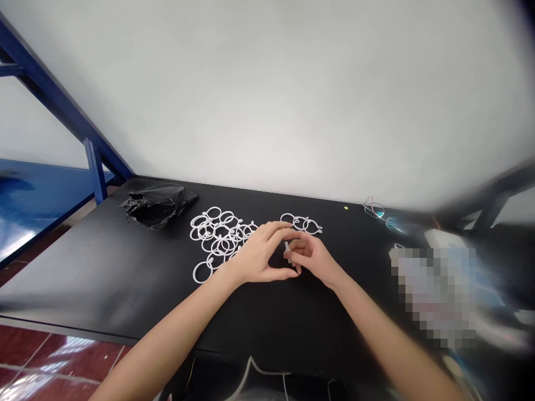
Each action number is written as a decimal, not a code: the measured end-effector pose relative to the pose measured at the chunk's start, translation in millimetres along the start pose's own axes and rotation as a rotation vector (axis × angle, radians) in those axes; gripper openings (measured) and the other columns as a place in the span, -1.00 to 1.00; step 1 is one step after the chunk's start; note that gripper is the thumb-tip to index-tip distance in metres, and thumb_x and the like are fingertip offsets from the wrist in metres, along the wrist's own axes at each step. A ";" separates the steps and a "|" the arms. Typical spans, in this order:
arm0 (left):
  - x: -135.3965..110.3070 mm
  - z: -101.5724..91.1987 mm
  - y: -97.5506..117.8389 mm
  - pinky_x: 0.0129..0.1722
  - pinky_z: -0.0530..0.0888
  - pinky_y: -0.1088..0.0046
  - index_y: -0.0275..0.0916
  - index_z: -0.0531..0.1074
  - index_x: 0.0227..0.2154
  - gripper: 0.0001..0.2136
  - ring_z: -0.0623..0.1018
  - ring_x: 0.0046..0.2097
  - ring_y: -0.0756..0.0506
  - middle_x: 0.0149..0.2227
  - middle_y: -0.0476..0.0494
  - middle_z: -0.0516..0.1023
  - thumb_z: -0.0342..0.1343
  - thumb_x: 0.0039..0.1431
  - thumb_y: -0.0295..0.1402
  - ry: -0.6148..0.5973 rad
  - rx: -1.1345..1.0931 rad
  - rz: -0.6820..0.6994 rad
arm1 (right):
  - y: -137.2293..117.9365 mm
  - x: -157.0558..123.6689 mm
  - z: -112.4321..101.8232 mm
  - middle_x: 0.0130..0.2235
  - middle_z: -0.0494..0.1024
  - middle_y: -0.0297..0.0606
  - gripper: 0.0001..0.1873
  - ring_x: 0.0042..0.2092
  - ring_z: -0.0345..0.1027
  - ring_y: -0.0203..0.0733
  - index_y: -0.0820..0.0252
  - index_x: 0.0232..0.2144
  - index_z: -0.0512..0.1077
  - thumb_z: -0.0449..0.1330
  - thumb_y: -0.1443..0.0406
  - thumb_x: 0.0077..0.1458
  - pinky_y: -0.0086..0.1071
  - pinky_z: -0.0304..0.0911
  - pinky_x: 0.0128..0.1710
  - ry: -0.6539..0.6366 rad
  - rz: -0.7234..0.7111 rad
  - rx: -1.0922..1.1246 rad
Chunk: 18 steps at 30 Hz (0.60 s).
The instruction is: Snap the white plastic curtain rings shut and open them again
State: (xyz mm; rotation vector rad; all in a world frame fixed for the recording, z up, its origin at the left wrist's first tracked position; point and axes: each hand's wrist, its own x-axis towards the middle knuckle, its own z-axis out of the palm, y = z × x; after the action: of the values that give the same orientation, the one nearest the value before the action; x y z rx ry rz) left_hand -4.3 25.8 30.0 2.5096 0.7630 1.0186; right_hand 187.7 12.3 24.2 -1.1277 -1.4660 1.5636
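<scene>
My right hand pinches a small white piece, likely a curtain ring, mostly hidden by the fingers. Facing it, my left hand is open, its thumb and fingers curved apart, with the fingertips close to the right hand. Whether the left hand touches the white piece I cannot tell. On the black tabletop, a loose heap of white curtain rings with small eyelets lies beside and partly behind my left hand. Just beyond both hands lies a small overlapping row of similar white rings.
A torn black plastic bag lies at the back left. Eyeglasses rest near the wall at the back right. Blurred, partly pixelated packaging occupies the right side. A blue metal frame rises at the left.
</scene>
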 end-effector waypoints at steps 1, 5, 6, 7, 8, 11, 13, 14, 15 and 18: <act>-0.3 3.0 1.9 0.07 0.39 0.15 -0.22 0.18 0.14 -0.38 0.40 0.11 -0.29 0.13 -0.38 0.34 0.06 0.16 0.08 0.000 -0.005 -0.008 | 0.2 0.8 2.3 -0.45 0.41 -0.42 -0.66 -0.49 0.30 -0.35 0.16 -0.17 0.42 0.33 0.23 -0.02 -0.48 0.27 -0.58 -0.012 0.027 0.136; -4.1 17.0 3.2 -0.25 0.49 0.32 -0.25 0.25 0.03 -0.63 0.54 -0.23 -0.13 -0.16 -0.24 0.50 -0.16 0.36 -0.11 0.033 0.012 -0.209 | 0.6 1.6 14.2 -0.44 0.46 -0.38 -0.74 -0.49 0.32 -0.37 0.18 -0.32 0.48 0.37 0.17 -0.04 -0.45 0.38 -0.48 0.009 0.046 0.416; -5.1 19.2 2.4 -0.33 0.47 0.38 -0.25 0.30 -0.04 -0.68 0.53 -0.31 -0.09 -0.24 -0.18 0.51 -0.21 0.38 -0.16 0.041 0.012 -0.254 | 0.8 0.9 17.6 -0.45 0.47 -0.37 -0.74 -0.48 0.35 -0.36 0.18 -0.34 0.48 0.36 0.15 -0.02 -0.42 0.41 -0.44 0.038 0.021 0.412; -5.8 20.5 1.7 -0.39 0.44 0.42 -0.25 0.33 -0.13 -0.70 0.50 -0.38 -0.06 -0.30 -0.14 0.49 -0.24 0.39 -0.19 0.049 0.013 -0.278 | 1.1 -0.4 20.9 -0.45 0.49 -0.36 -0.75 -0.46 0.38 -0.33 0.18 -0.34 0.48 0.33 0.13 0.02 -0.39 0.44 -0.41 0.072 -0.018 0.377; -6.1 20.9 1.2 -0.43 0.41 0.45 -0.25 0.34 -0.21 -0.69 0.47 -0.41 -0.04 -0.33 -0.12 0.47 -0.26 0.40 -0.22 0.062 0.014 -0.287 | 1.5 -2.2 23.8 -0.44 0.51 -0.35 -0.76 -0.45 0.41 -0.31 0.17 -0.33 0.48 0.31 0.13 0.05 -0.36 0.46 -0.39 0.108 -0.074 0.315; -4.1 19.5 4.3 -0.43 0.38 0.45 -0.25 0.36 -0.35 -0.64 0.42 -0.42 -0.02 -0.40 -0.10 0.40 -0.30 0.41 -0.27 0.119 -0.029 -0.283 | 3.0 -9.6 29.5 -0.35 0.58 -0.30 -0.88 -0.39 0.50 -0.25 0.15 -0.29 0.50 0.26 0.23 0.13 -0.31 0.50 -0.33 0.242 -0.374 -0.034; -1.4 19.6 11.4 -0.36 0.39 0.43 -0.25 0.37 -0.38 -0.61 0.43 -0.39 -0.03 -0.41 -0.09 0.38 -0.32 0.42 -0.29 0.162 -0.133 -0.319 | 4.4 -14.4 30.4 -0.31 0.61 -0.27 -0.88 -0.33 0.53 -0.20 0.12 -0.24 0.51 0.24 0.36 0.14 -0.30 0.51 -0.30 0.330 -0.652 -0.324; -0.3 20.6 16.1 -0.33 0.40 0.42 -0.25 0.38 -0.37 -0.61 0.43 -0.37 -0.03 -0.41 -0.09 0.39 -0.32 0.42 -0.29 0.189 -0.200 -0.357 | 5.1 -16.2 30.2 -0.30 0.61 -0.26 -0.82 -0.31 0.54 -0.19 0.10 -0.20 0.52 0.23 0.42 0.13 -0.30 0.51 -0.30 0.369 -0.780 -0.447; 0.4 22.2 21.1 -0.30 0.41 0.41 -0.25 0.38 -0.34 -0.61 0.44 -0.35 -0.03 -0.39 -0.09 0.40 -0.32 0.43 -0.28 0.218 -0.268 -0.397 | 5.8 -17.7 29.9 -0.30 0.62 -0.25 -0.76 -0.30 0.54 -0.18 0.09 -0.17 0.51 0.22 0.45 0.13 -0.30 0.51 -0.30 0.400 -0.882 -0.543; -1.2 29.7 32.5 -0.29 0.43 0.41 -0.24 0.37 -0.25 -0.65 0.45 -0.33 -0.03 -0.35 -0.10 0.42 -0.32 0.43 -0.26 0.285 -0.387 -0.423 | 6.9 -20.2 29.0 -0.33 0.63 -0.27 -0.70 -0.36 0.53 -0.18 0.05 -0.12 0.49 0.18 0.48 0.15 -0.32 0.50 -0.40 0.486 -1.016 -0.682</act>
State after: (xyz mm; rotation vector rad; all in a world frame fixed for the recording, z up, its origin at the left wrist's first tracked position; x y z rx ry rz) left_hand 27.8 -3.9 24.4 1.8022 1.0105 1.2358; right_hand 168.8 -17.9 19.3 -0.7691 -1.8098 0.0795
